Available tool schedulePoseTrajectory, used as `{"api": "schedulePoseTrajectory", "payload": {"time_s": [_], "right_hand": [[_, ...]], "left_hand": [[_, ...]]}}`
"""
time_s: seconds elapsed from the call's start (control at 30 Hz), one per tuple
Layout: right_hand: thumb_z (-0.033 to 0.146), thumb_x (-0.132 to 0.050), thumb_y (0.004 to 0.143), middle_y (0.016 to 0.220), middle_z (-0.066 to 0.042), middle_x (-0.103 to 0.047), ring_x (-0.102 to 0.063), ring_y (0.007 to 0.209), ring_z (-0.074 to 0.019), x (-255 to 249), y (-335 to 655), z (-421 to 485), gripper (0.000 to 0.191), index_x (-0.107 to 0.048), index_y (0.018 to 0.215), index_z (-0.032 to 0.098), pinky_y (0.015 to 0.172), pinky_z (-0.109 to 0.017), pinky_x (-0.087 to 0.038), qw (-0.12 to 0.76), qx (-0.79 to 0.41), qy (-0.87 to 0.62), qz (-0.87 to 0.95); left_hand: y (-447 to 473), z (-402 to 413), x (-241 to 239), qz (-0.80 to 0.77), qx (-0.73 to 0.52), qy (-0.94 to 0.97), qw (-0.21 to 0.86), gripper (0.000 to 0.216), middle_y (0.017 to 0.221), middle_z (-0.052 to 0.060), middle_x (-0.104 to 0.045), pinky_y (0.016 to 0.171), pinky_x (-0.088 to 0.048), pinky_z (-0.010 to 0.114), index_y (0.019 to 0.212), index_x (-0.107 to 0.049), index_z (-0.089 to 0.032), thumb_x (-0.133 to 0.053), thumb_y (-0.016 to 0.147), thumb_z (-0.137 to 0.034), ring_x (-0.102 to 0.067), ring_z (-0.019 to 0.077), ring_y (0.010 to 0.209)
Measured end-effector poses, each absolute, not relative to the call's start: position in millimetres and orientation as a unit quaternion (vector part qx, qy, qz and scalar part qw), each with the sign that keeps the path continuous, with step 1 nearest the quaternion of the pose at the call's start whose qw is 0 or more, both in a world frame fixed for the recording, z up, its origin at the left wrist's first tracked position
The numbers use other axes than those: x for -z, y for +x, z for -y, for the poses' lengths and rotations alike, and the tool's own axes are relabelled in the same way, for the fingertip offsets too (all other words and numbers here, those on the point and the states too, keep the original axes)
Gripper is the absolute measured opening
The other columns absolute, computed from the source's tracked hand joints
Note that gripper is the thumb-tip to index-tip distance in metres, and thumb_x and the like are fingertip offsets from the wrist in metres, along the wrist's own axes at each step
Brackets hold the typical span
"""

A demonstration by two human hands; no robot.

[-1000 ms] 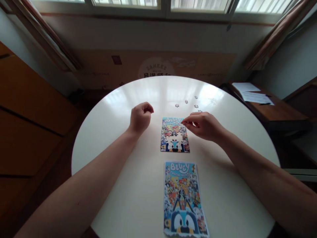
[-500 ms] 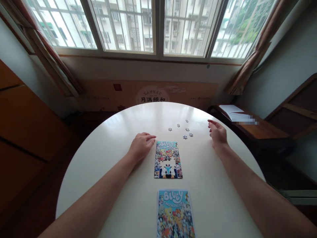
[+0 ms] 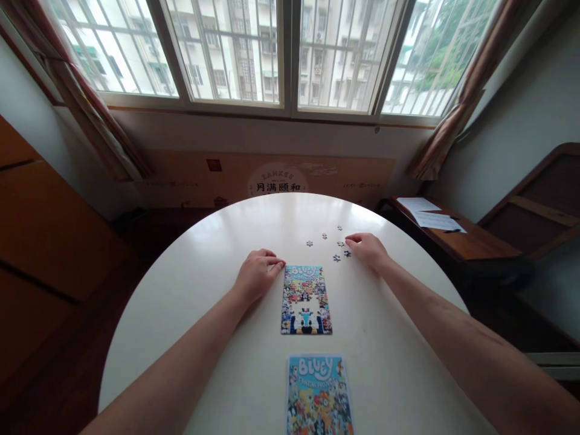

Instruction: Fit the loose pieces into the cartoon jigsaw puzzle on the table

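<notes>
A jigsaw puzzle [image 3: 307, 314] with a "Bluey" picture lies flat on the white round table, a pale gap across its middle. My left hand [image 3: 259, 277] rests at its upper left corner, fingers stretched out and fingertips at the edge. Beyond the puzzle several loose jigsaw pieces are scattered, among them a dark piece [image 3: 347, 254] and a pale piece [image 3: 324, 236]. Right beside them is my right hand [image 3: 369, 249], its thumb and forefinger extended close together over the table. No piece shows between those fingers.
A picture card [image 3: 318, 396] with the same "Bluey" design lies nearer me, cut off by the frame. The table [image 3: 181, 314] has a rounded edge. At the right, a wooden bench [image 3: 480, 241] carries papers [image 3: 437, 220]. Windows and a long printed box stand behind.
My right hand has moved left from the table's right side to the loose pieces. My left hand stays at the puzzle's corner. The view has tilted slightly up.
</notes>
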State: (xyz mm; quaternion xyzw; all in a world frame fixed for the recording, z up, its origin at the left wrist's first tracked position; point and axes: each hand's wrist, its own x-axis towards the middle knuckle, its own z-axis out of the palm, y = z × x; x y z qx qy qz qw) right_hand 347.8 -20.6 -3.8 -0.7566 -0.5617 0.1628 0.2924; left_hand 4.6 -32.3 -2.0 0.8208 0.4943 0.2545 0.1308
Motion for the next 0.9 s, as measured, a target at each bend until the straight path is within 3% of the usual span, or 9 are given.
{"api": "schedulePoseTrajectory", "payload": {"time_s": [0.17, 0.33, 0.6, 0.73, 0.9], "right_hand": [[0.036, -0.074, 0.078, 0.098, -0.005, -0.078, -0.069, 0.093, -0.0227, -10.8, 338.5, 3.1, 0.025, -0.082, 0.097, 0.023, 0.078, -0.027, -0.049, 0.209, -0.162, -0.763, 0.59], [0.025, -0.08, 0.067, 0.089, -0.005, -0.076, -0.068, 0.088, -0.0214, -18.2, 335.4, -7.0, 0.018, -0.082, 0.084, 0.022, 0.073, -0.025, -0.049, 0.166, -0.158, -0.771, 0.595], [0.02, -0.081, 0.063, 0.048, 0.0, -0.055, -0.05, 0.047, -0.0113, -20.7, 336.6, -12.2, 0.016, -0.077, 0.076, 0.012, 0.05, -0.024, -0.04, 0.186, -0.246, -0.764, 0.567], [0.017, -0.083, 0.059, 0.053, -0.002, -0.061, -0.05, 0.048, -0.0101, -29.2, 331.8, -2.9, 0.016, -0.071, 0.069, 0.012, 0.048, -0.023, -0.039, 0.245, -0.271, -0.742, 0.562], [0.028, -0.083, 0.068, 0.078, -0.007, -0.072, -0.062, 0.062, -0.0123, -46.0, 307.8, 37.5, 0.025, -0.072, 0.086, 0.014, 0.049, -0.021, -0.043, 0.341, -0.3, -0.676, 0.581]], "left_hand": [[5.0, 33.5, 1.9, -0.493, -0.257, 0.82, 0.133, 0.03, 0.111, 0.008, -0.072, 0.103, -0.046, 0.047, 0.099, -0.082, -0.023, -0.055, 0.094, -0.036, -0.059, 0.029, 0.11], [7.0, 35.2, 0.4, -0.498, -0.261, 0.815, 0.136, 0.028, 0.111, 0.008, -0.072, 0.104, -0.046, 0.047, 0.099, -0.082, -0.022, -0.056, 0.093, -0.03, -0.06, 0.0294, 0.11], [8.6, 38.4, -1.4, -0.493, -0.296, 0.805, 0.146, 0.025, 0.111, 0.008, -0.071, 0.105, -0.048, 0.046, 0.099, -0.08, -0.02, -0.057, 0.09, -0.021, -0.062, 0.0278, 0.111], [9.2, 41.2, -4.7, -0.472, -0.337, 0.804, 0.131, 0.022, 0.107, 0.007, -0.072, 0.105, -0.048, 0.045, 0.098, -0.078, -0.02, -0.058, 0.089, -0.017, -0.064, 0.0259, 0.107], [13.3, 55.6, -18.9, -0.4, -0.379, 0.818, 0.164, 0.019, 0.104, 0.008, -0.074, 0.09, -0.055, 0.04, 0.099, -0.078, -0.02, -0.061, 0.091, -0.021, -0.066, 0.0217, 0.097]]}}
